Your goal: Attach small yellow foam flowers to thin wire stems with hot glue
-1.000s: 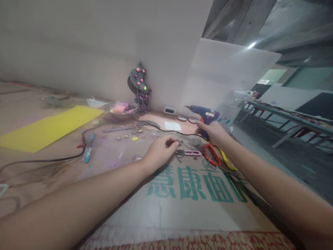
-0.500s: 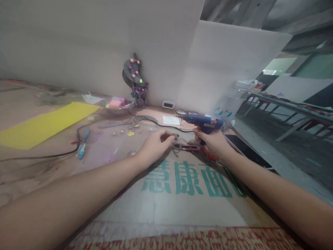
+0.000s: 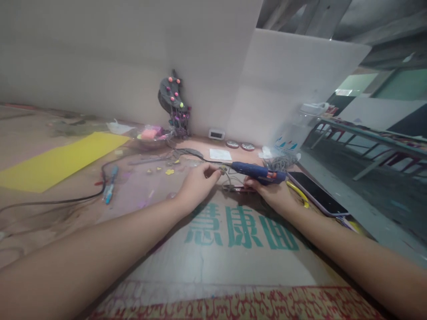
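Note:
My right hand (image 3: 274, 192) is wrapped round a blue hot glue gun (image 3: 255, 170), its nozzle pointing left. The tip is at or very near a small yellowish piece (image 3: 224, 169), which my left hand (image 3: 199, 181) pinches between thumb and fingertips. A thin grey cord (image 3: 229, 179) loops down from that piece. Under the gun, partly hidden by my right hand, lies a tool with reddish handles (image 3: 240, 189); its kind is unclear. Several small yellow flower cutouts (image 3: 170, 172) lie beyond my left hand.
A yellow sheet (image 3: 63, 161) and a blue pen (image 3: 110, 186) lie left, with a black cable (image 3: 80, 200). At the back stand a grey crescent ornament (image 3: 168, 95), a bowl (image 3: 153, 138) and a small display (image 3: 216, 134). A phone (image 3: 318, 193) rests right, near a bottle (image 3: 296, 129).
The glue gun has come down and tilted, bringing its nozzle to the pinched piece. My right hand has lowered with it; my left hand stays almost still.

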`<state>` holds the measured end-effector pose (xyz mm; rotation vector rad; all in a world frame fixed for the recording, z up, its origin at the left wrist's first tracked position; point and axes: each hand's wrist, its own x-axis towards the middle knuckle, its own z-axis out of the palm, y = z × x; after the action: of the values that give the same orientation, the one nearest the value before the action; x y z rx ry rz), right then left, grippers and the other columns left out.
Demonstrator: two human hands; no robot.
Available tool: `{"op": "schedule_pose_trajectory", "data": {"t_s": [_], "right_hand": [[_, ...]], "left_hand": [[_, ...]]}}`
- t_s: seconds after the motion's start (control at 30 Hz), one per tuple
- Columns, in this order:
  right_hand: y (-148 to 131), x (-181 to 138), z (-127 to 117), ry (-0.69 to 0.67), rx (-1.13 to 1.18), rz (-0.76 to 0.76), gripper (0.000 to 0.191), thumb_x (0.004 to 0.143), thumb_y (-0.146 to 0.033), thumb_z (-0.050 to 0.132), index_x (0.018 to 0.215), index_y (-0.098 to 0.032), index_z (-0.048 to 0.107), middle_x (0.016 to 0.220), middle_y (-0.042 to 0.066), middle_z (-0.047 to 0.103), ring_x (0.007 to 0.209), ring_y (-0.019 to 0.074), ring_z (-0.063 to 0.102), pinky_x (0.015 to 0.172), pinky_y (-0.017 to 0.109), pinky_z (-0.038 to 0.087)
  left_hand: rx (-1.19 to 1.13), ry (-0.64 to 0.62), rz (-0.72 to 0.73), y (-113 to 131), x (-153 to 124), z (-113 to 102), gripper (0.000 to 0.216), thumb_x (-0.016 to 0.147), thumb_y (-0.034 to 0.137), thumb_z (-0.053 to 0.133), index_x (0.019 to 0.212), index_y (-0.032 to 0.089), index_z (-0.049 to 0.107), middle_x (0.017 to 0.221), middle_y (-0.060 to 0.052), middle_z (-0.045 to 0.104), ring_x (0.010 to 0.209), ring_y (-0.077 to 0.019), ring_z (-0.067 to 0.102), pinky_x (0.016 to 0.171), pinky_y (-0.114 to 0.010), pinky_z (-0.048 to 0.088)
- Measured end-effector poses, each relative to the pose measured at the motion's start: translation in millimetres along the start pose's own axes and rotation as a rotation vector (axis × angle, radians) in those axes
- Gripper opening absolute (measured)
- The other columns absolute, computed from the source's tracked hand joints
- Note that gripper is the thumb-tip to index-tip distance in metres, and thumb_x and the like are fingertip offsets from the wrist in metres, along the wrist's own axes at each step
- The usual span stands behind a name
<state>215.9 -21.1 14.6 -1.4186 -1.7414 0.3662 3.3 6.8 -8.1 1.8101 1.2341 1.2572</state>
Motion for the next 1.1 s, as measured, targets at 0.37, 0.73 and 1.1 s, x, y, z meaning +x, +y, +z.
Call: {"op": "schedule_pose_trajectory", "data": {"t_s": [0.37,0.73,1.1], "right_hand": [[3.2,0.7,2.5,0.021,0.043,-0.085,0.027,0.072,-0.049,0.067,0.075,-0.023,0.063,0.076,0.005,0.07,0.076,0.0249,0.066,0.075,0.039,0.054],[0.9,-1.1,5.0,-0.039,-0.102,-0.074,0.017,0.074,-0.041,0.067,0.072,-0.024,0.063,0.071,0.002,0.068,0.066,0.0222,0.064,0.063,0.033,0.051],[8.1,0.1,7.0,0.067,-0.254,-0.105,0.019,0.073,-0.043,0.067,0.077,-0.024,0.066,0.072,0.002,0.068,0.067,0.022,0.063,0.059,0.031,0.048]], "left_hand": [[-0.027,0.029,-0.038,-1.1,1.8,-1.1,0.021,0.081,0.037,0.058,0.08,0.018,0.065,0.079,-0.002,0.069,0.075,-0.0173,0.06,0.072,-0.027,0.044],[-0.042,0.032,-0.024,-1.2,1.1,-1.3,0.02,0.082,0.035,0.057,0.079,0.017,0.064,0.077,-0.001,0.067,0.075,-0.0161,0.06,0.07,-0.026,0.043],[-0.062,0.025,-0.013,-4.4,2.0,-0.4,0.021,0.082,0.037,0.057,0.079,0.017,0.063,0.077,-0.001,0.066,0.074,-0.0163,0.059,0.069,-0.027,0.041]]}}
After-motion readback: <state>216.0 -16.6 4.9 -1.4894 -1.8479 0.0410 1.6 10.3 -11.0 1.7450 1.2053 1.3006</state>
